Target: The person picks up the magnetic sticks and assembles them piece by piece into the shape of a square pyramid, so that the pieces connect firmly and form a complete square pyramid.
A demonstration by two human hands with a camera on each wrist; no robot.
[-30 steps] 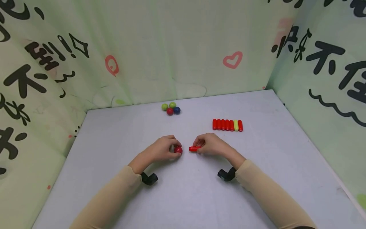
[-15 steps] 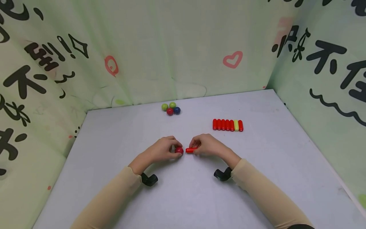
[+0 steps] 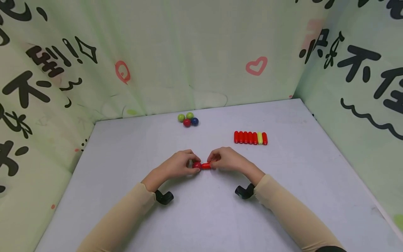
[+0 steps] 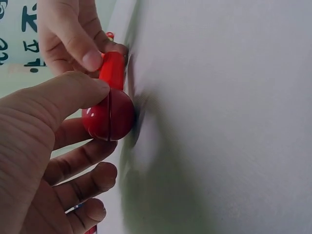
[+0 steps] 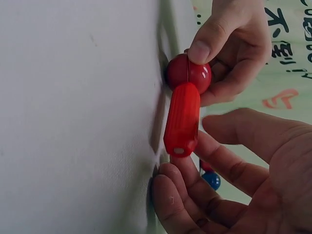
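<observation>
In the head view my left hand (image 3: 179, 164) pinches a dark red ball (image 3: 196, 165) between thumb and fingers, low over the white table. A short bright red stick (image 3: 206, 166) lies end-on against the ball's right side. My right hand (image 3: 228, 159) is around the stick's other end. In the right wrist view the whole ribbed stick (image 5: 182, 119) shows, a pale spot on its near end. There the right thumb stands slightly off it, with the fingers close behind and under it. The left wrist view shows a seam around the ball (image 4: 100, 117).
Farther back on the table (image 3: 141, 136) sit two green balls (image 3: 185, 116), a red ball (image 3: 187, 122) and a blue ball (image 3: 195, 121). Right of them lies a row of several red sticks (image 3: 245, 137) with one yellow-green stick (image 3: 260, 138). Printed curtains (image 3: 189, 52) surround the table.
My right hand brought the red stick left until its end met the ball, and its fingers have loosened around the stick. The left hand shifted slightly right, then held still with the ball.
</observation>
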